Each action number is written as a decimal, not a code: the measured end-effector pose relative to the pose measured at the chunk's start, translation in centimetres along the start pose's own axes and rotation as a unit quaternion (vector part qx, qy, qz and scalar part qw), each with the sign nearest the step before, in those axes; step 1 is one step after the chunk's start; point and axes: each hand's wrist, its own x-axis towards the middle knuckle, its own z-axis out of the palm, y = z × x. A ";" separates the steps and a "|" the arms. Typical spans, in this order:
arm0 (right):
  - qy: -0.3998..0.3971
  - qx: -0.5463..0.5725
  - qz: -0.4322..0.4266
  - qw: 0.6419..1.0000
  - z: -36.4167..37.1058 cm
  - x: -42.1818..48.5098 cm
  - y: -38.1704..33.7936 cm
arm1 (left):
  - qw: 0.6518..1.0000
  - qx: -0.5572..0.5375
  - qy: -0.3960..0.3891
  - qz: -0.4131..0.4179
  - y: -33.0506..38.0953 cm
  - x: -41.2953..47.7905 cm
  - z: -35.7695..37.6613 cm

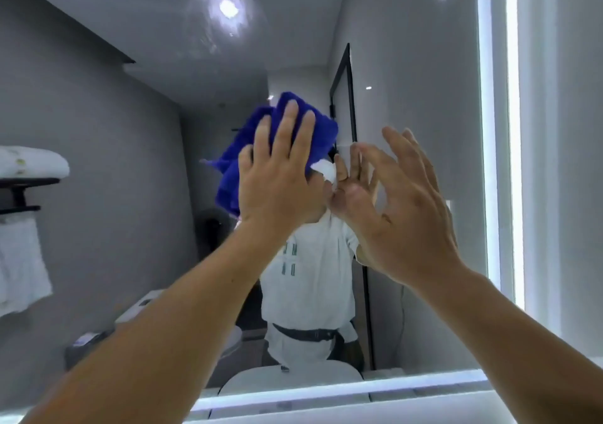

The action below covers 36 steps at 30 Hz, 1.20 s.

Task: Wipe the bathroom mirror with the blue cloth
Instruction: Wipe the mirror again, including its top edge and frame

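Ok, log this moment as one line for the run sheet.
phase: wiping | left hand: flat, presses blue cloth on mirror | right hand: open, empty, near glass

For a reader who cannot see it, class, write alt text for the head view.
A person's left hand presses a blue cloth flat against the bathroom mirror. The right hand, fingers spread, is raised beside it, holding nothing.

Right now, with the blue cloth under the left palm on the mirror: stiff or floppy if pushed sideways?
Probably floppy: the blue cloth is bunched in uneven folds around the left hand. Likely light, since straight fingers alone hold it against the mirror. Its loose lower edge may trail or fold over.
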 end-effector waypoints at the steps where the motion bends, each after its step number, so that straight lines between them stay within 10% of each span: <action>1: -0.004 -0.003 0.001 1.000 0.1 -0.3 0.1 | 0.999 -0.003 -0.012 0.029 0.7 -2.9 0.5; 7: -0.033 0.021 -0.002 0.999 0.4 -2.5 0.8 | 0.970 0.014 -0.100 0.223 1.3 -17.4 2.2; 14: -0.026 0.039 -0.023 0.999 0.4 -3.4 0.9 | 0.839 0.052 -0.168 0.515 -3.9 -12.3 0.5; 17: -0.025 0.051 -0.019 0.998 1.1 -3.8 0.7 | 0.886 0.093 -0.119 0.437 -7.0 -6.3 -0.3; 20: -0.032 0.067 0.003 0.997 2.1 -3.7 0.0 | 0.977 0.067 -0.056 0.193 -6.5 -4.4 -0.3; 24: -0.013 0.085 0.008 0.996 3.9 -3.9 -1.4 | 1.000 0.012 -0.003 -0.013 -3.0 -8.9 1.0; 31: -0.018 0.050 -0.007 0.999 6.8 -5.5 -3.8 | 0.959 0.021 -0.066 0.276 -6.6 -12.7 0.3; 36: -0.007 0.036 -0.009 0.999 8.9 -6.6 -7.5 | 0.964 0.028 -0.056 0.260 -12.2 -13.7 -1.0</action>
